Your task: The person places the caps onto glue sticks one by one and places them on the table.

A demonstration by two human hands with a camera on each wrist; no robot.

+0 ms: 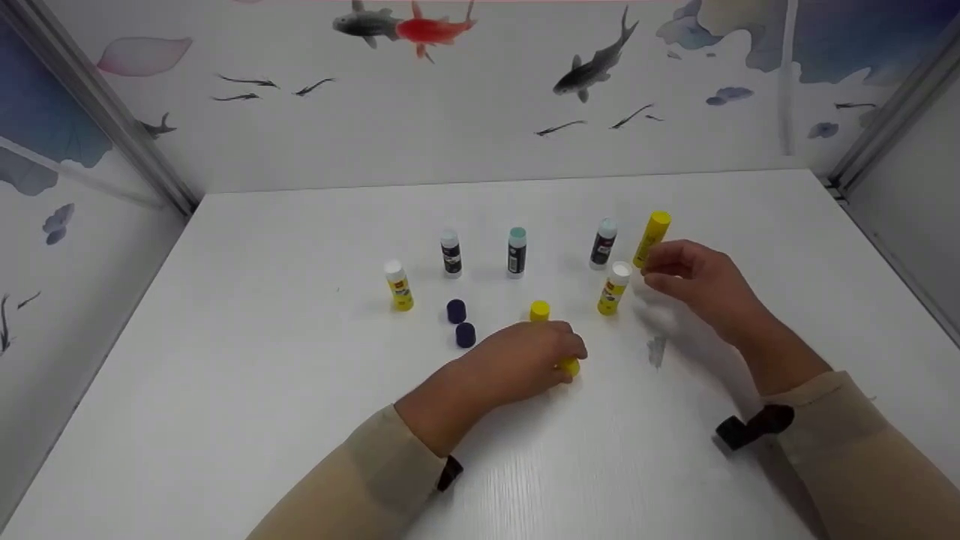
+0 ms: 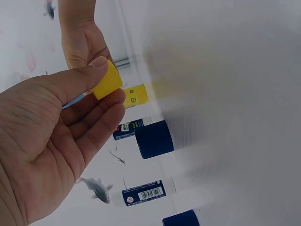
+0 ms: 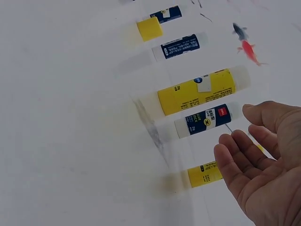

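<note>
My left hand pinches a yellow glue stick cap between thumb and fingertips, low over the table. A second yellow cap stands just beyond that hand. My right hand is beside a capped yellow glue stick, its fingers loosely curved and the thumb apart. In the right wrist view those fingers hide part of that stick. An uncapped yellow glue stick stands upright just left of the right hand, with an uncapped dark blue glue stick behind it.
Two more uncapped blue glue sticks stand along the back, and an uncapped yellow one at the left. Two dark blue caps sit near the left hand. Printed panels wall in the white table.
</note>
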